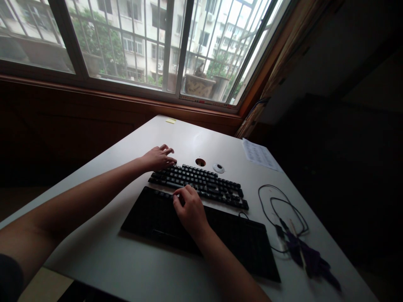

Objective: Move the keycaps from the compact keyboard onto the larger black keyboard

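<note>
Loose black keycaps [206,180] lie on the white desk in rows, laid out like a keyboard. My left hand [157,158] is at their far left corner, fingers spread, with a fingertip at a keycap [175,162]. Nearer me lies a black keyboard base [252,247], tilted across the desk. A short row of keycaps [159,193] sits along its upper left edge. Over the base, my right hand [191,207] is closed, thumb and forefinger curled together at the end of that row. Whatever lies between those fingertips is hidden.
A black cable [288,193] loops on the right beside a dark purple cloth [310,256] and a thin stick [299,247]. Beyond the keycaps are a round desk hole [200,162] and a white ring [218,168]. Printed paper [260,154] and a yellow slip [170,121] lie farther back.
</note>
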A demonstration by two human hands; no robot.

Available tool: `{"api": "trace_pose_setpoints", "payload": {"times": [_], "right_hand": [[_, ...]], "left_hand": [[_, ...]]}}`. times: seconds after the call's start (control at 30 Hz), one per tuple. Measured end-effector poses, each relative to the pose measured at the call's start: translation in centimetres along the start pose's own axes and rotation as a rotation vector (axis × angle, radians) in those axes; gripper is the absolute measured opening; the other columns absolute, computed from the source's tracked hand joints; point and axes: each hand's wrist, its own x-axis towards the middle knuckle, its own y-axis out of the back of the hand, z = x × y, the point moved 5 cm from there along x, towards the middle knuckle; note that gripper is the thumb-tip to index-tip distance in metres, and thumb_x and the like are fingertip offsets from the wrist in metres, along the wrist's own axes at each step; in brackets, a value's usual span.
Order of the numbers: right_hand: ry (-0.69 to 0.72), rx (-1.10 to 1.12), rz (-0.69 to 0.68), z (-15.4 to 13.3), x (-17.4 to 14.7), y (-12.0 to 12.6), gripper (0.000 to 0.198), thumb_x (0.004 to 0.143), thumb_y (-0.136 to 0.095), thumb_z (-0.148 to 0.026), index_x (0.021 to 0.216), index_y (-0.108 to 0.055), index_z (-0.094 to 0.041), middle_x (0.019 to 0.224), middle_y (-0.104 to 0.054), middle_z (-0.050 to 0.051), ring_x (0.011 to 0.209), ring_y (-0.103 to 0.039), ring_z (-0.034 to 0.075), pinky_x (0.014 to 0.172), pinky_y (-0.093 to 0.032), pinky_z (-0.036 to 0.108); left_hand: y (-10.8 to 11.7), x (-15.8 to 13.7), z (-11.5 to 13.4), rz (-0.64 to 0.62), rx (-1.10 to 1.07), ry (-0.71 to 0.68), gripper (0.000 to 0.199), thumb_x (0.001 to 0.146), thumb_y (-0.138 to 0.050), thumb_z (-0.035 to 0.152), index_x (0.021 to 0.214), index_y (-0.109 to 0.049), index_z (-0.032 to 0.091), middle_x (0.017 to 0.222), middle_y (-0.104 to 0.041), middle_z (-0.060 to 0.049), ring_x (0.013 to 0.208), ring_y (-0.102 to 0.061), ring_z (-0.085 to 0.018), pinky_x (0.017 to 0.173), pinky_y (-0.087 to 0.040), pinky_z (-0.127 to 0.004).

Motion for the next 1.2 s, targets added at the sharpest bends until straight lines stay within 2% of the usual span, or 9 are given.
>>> {"api": "trace_pose_setpoints", "payload": {"times": [0.27,0.4,0.53,0.77,1.2], "right_hand": [[0.0,-0.001,0.001,0.1,-0.1,0.0,0.009,0.09,-0.058,-0.015,0.088,-0.065,-0.021,0.09,-0.061,0.004,0.09,-0.059,0.021,0.084,-0.049,0.033],[0.001,0.004,0.004,0.2,0.0,0.0,0.01,0.09,-0.058,-0.016,0.088,-0.065,-0.022,0.09,-0.061,0.004,0.091,-0.059,0.022,0.084,-0.049,0.033],[0.001,0.009,0.002,0.1,0.0,0.1,0.01,0.09,-0.058,-0.016,0.088,-0.065,-0.022,0.09,-0.061,0.005,0.091,-0.059,0.022,0.084,-0.049,0.033],[-0.008,0.027,0.005,0.1,-0.1,0.1,0.01,0.09,-0.057,-0.016,0.089,-0.065,-0.022,0.091,-0.061,0.004,0.091,-0.059,0.022,0.084,-0.048,0.033],[-0.069,0.162,0.081,0.6,0.2,0.6,0.013,0.089,-0.054,-0.017,0.09,-0.066,-0.021,0.087,-0.061,0.004,0.086,-0.058,0.021,0.08,-0.046,0.032]], "left_hand": [[-0.7,-1.2,-3.2,-0.032,-0.019,0.095,0.032,0.099,-0.047,0.048,0.12,-0.07,0.042,0.134,-0.055,-0.006,0.118,-0.043,-0.031,0.089,-0.038,-0.037],[-1.0,-1.5,-3.7,-0.037,-0.046,0.115,0.035,0.1,-0.044,0.049,0.12,-0.071,0.039,0.136,-0.054,-0.007,0.118,-0.044,-0.03,0.093,-0.038,-0.038],[-1.3,-1.5,-4.1,0.013,-0.09,0.162,0.035,0.099,-0.047,0.045,0.123,-0.07,0.034,0.134,-0.055,-0.007,0.117,-0.045,-0.028,0.096,-0.04,-0.038],[-2.5,-0.4,-5.4,0.022,-0.222,0.229,0.03,0.092,-0.058,0.045,0.106,-0.077,0.027,0.114,-0.065,-0.008,0.106,-0.052,-0.026,0.093,-0.044,-0.037],[-2.8,1.6,-5.1,0.004,-0.311,0.231,0.016,0.082,-0.071,0.035,0.087,-0.079,0.023,0.108,-0.066,-0.009,0.102,-0.052,-0.026,0.095,-0.041,-0.039]]}}
